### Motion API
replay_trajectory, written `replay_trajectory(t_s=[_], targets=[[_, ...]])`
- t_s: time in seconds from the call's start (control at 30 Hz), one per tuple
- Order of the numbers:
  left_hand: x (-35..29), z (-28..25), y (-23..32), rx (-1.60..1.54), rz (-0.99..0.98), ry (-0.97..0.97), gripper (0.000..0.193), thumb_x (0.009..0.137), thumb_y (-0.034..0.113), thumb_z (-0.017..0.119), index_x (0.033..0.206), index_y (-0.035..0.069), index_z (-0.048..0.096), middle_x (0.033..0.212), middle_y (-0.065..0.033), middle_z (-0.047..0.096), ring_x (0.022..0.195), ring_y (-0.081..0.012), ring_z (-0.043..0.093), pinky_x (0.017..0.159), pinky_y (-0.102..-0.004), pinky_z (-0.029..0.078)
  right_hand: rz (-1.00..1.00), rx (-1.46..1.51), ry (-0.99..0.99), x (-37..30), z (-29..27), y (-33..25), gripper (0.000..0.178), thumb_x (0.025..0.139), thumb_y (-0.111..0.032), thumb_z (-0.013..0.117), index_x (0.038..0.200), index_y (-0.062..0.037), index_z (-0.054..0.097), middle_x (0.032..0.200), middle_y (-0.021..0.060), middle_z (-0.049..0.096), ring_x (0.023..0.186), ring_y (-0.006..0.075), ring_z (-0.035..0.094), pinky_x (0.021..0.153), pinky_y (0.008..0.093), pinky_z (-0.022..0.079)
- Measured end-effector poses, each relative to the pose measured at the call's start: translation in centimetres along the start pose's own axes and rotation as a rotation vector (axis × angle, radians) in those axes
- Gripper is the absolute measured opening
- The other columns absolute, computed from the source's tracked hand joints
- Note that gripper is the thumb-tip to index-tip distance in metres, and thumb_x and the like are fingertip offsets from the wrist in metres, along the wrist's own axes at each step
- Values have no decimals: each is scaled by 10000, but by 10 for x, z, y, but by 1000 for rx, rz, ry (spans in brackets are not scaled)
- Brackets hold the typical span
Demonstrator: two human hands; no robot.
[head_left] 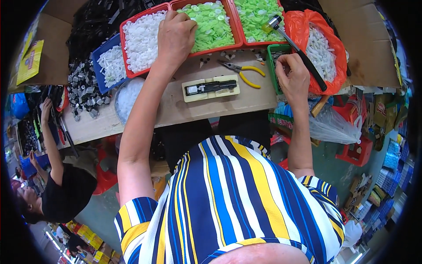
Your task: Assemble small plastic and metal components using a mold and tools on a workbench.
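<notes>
The tabletop carries red trays. The left hand curls over them, the right hand over a green box; I can't tell if they pinch anything. A black part lies near the front edge.

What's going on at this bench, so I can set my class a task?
A person is working bare-handed. The left hand is at the trays of white parts and green parts; the right hand is at the green box. I can't tell whether either holds anything. A black piece lies untouched in a cream holder, with pliers nearby.
</notes>
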State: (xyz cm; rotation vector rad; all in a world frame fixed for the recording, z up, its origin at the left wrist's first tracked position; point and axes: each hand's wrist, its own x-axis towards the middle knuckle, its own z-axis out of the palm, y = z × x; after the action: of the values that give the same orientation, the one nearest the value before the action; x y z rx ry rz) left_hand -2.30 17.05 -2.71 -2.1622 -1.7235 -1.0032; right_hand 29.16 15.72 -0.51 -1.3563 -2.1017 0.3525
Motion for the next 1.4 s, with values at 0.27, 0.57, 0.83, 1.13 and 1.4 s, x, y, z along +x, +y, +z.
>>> replay_trajectory(t_s=[0.27, 0.57, 0.83, 1.13, 1.4], targets=[[-17, -34, 57, -748, -586, -88, 172, 854, 147, 735, 889, -22, 744, 859, -98, 704, 812, -176, 633, 737, -295, 480, -166, 383, 131, 10, 20, -63, 100, 811, -9, 715, 896, -10, 662, 812, 85, 614, 654, 170, 629, 628, 307, 509], [-35, -41, 94, -939, -684, -113, 138, 896, 96, 708, 911, -40, 729, 860, -21, 657, 796, -71, 565, 698, -221, 435, -305, 354, 128, 7, 37, -77, 112, 797, 41, 725, 889, -4, 680, 841, 77, 640, 699, 155, 648, 628, 267, 519], [-41, -39, 98, -690, -507, -73, 132, 871, 98, 720, 902, -29, 740, 833, -47, 677, 816, -109, 584, 727, -250, 448, -418, 160, 207, 3, 40, -79, 140, 768, -37, 722, 877, -72, 642, 820, 36, 603, 746, 233, 631, 659, 373, 438], [-49, -51, 93, -1249, -1085, -202, 136, 886, 149, 702, 926, 29, 750, 800, -3, 687, 705, -46, 545, 603, -209, 364, -449, 343, 95, -1, 43, -76, 197, 772, 13, 756, 943, -37, 672, 924, 99, 679, 814, 266, 676, 727, 352, 509], [-54, -60, 101, -1290, -1096, -279, 165, 899, 183, 702, 924, 26, 746, 771, -8, 673, 700, -45, 541, 608, -199, 380, -543, 298, 92, -5, 43, -75, 211, 772, 60, 730, 958, -14, 662, 934, 114, 679, 839, 284, 673, 716, 358, 520]])
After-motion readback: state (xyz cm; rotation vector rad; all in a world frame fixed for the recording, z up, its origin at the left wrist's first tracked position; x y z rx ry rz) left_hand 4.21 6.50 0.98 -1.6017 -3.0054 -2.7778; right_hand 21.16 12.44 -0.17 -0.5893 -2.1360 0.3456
